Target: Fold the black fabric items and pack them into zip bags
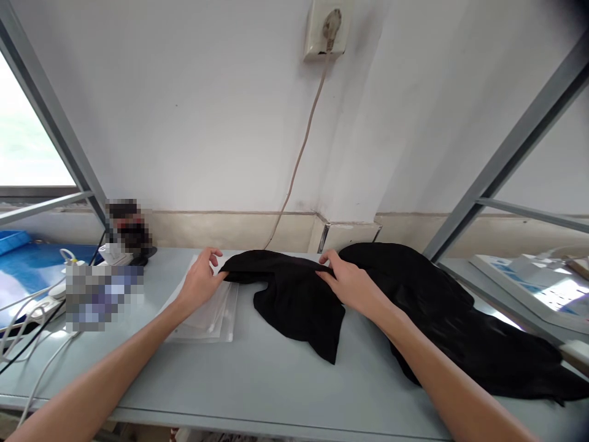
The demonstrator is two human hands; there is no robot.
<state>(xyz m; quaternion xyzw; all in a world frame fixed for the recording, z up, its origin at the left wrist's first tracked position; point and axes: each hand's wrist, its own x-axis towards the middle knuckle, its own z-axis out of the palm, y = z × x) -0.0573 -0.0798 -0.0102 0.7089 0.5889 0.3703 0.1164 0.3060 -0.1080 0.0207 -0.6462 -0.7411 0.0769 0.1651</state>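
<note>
A piece of black cloth (pixel 294 301) is stretched between my two hands above the table, its lower part hanging in uneven points. My left hand (pixel 202 279) pinches its left end between thumb and fingers. At the upper right edge, my right hand (pixel 343 279) grips the same cloth. Whether it is a garment, and of what kind, I cannot tell. Beneath and beside my left hand lie clear plastic bags (pixel 207 319). A larger heap of black fabric (pixel 442 319) spreads over the table to the right, partly behind my right forearm.
The grey table (pixel 276 393) has its front edge near me. At the left are a power strip (pixel 55 298), white cables (pixel 18 331) and a blue tray (pixel 27 258). Metal frame posts (pixel 510 132) slope up at both sides. A cord (pixel 304 144) hangs from the wall socket (pixel 327 31).
</note>
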